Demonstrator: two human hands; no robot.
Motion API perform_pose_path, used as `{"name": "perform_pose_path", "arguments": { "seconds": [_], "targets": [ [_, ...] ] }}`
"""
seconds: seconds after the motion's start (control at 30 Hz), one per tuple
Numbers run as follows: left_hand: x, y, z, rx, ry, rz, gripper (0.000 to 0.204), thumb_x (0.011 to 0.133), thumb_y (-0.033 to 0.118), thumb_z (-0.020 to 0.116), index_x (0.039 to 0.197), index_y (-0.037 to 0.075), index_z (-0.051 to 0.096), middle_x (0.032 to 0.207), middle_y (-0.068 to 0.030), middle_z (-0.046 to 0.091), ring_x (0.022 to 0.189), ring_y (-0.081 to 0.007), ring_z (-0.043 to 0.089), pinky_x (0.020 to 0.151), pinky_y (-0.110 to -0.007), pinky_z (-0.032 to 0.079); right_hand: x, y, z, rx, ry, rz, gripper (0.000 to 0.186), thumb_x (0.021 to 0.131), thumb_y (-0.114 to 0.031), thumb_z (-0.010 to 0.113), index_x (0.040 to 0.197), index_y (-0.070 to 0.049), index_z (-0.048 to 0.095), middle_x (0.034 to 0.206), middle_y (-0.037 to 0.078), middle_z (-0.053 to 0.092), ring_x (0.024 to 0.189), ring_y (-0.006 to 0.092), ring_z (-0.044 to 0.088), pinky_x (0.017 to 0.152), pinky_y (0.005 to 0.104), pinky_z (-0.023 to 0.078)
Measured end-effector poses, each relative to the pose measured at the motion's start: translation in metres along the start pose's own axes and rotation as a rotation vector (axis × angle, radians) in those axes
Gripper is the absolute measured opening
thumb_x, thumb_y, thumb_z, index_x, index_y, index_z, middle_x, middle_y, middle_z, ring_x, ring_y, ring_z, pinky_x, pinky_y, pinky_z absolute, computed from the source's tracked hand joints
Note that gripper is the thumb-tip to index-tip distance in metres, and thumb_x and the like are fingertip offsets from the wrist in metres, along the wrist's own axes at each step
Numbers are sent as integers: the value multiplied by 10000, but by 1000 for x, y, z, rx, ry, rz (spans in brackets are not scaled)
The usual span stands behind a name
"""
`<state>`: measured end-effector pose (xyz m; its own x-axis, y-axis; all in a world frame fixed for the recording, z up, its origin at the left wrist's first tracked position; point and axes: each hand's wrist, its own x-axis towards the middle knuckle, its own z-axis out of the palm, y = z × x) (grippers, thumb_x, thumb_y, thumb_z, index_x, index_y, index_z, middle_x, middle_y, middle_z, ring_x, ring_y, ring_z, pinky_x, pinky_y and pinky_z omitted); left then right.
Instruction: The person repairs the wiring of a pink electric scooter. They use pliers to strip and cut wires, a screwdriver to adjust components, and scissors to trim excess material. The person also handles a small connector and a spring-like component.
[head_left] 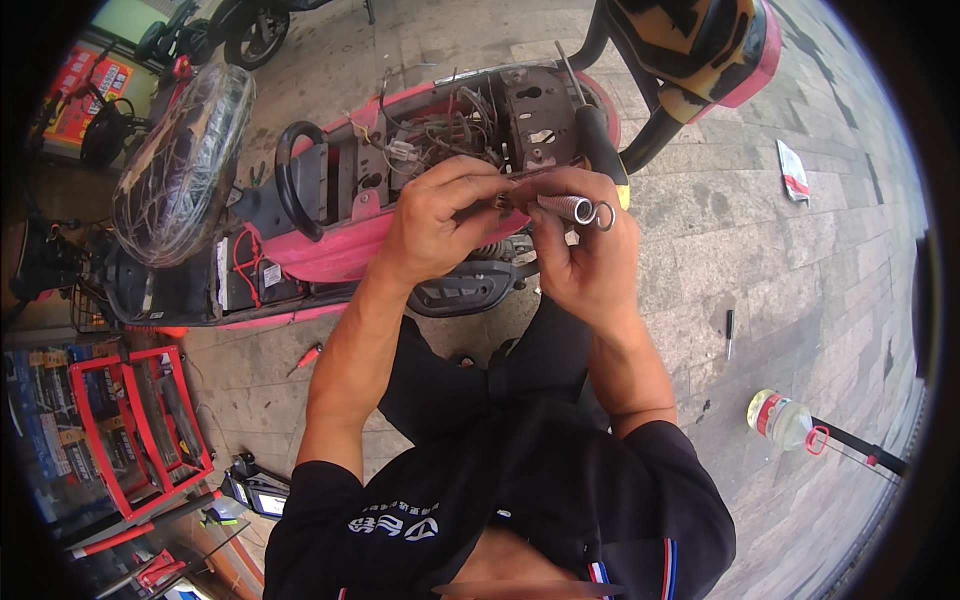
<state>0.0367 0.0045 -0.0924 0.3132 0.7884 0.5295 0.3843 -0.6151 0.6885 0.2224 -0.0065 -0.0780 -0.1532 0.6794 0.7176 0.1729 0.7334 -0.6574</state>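
My right hand (pixel 592 250) is closed round a silvery coil spring (pixel 568 208), whose hooked end sticks out to the right. A screwdriver (pixel 598 140) with a black and yellow handle rests against the same hand, its shaft pointing up and away; how the fingers grip it is partly hidden. Fingertips of my left hand (pixel 440 220) pinch together close to the right fingertips, around something small and dark that I cannot make out. Both hands are above the near side of a stripped pink scooter (pixel 340 255), beside its exposed wiring (pixel 455 135).
A plastic-wrapped scooter seat (pixel 190 165) lies on the scooter at left. Red metal racks (pixel 130 430) stand at lower left. On the paving are a red-handled tool (pixel 305 358), another screwdriver (pixel 730 333), a plastic bottle (pixel 780 420) and a white-and-red packet (pixel 793 172).
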Motion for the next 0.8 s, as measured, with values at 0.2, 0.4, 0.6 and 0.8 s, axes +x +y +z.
{"name": "perform_pose_path", "arguments": {
  "seconds": [0.2, 0.4, 0.6, 0.8],
  "targets": [
    [0, 0, 0, 14, 21, 20, 261, 710, -63, 684, 965, -4, 691, 965, -121, 658, 844, -259, 666, 722, -329, 545, 13, -13, 2, -38, -82, 80, 114, 871, 37, 596, 975, -5, 577, 955, 114, 639, 762, 245, 703, 629, 308, 553],
    [-2, 0, 2, -26, 54, -29, 236, 712, -72, 677, 944, -28, 681, 956, -118, 660, 812, -223, 670, 693, -312, 548, 31, -15, -3, -92, -205, 139, 143, 876, 23, 597, 1015, -3, 577, 829, 126, 656, 721, 275, 701, 616, 323, 539],
    [-2, 0, 5, -41, 113, -48, 217, 717, -73, 677, 932, -44, 671, 951, -107, 661, 776, -177, 661, 660, -284, 539, 41, -14, 1, -106, -218, 90, 197, 824, -34, 621, 986, -27, 510, 658, 190, 587, 652, 417, 600, 547, 465, 452],
    [-3, -6, 7, -110, 146, -109, 201, 720, -79, 681, 917, -37, 675, 935, -89, 658, 758, -143, 643, 650, -263, 528, 54, -13, 0, -172, -318, 70, 165, 823, -11, 627, 942, -31, 514, 628, 164, 574, 632, 401, 584, 523, 416, 420]
  ]
}}
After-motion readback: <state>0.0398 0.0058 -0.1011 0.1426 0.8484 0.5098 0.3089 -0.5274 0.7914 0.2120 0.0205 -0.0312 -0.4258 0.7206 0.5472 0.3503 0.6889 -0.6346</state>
